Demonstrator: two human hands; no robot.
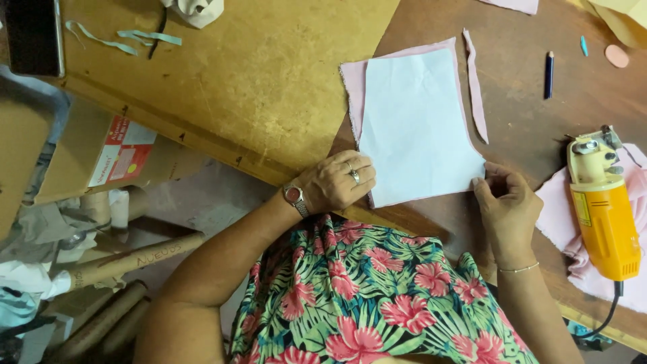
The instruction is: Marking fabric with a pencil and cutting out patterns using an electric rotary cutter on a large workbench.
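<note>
A white paper pattern piece (416, 125) lies on a pink piece of fabric (354, 84) on the brown table (526, 114). My left hand (333, 180), with a ring and a red wristwatch, grips the near left corner of the paper and fabric. The fingertips of my right hand (504, 202) pinch the near right corner of the same stack. A narrow pink fabric strip (476, 87) lies just right of the pattern.
A yellow electric fabric cutter (602, 212) rests on more pink fabric (556, 216) at the right. A blue pencil (548, 74) and a pink chalk (617, 56) lie farther back. Below the table at left are cardboard tubes (128, 259) and a cardboard box (111, 155).
</note>
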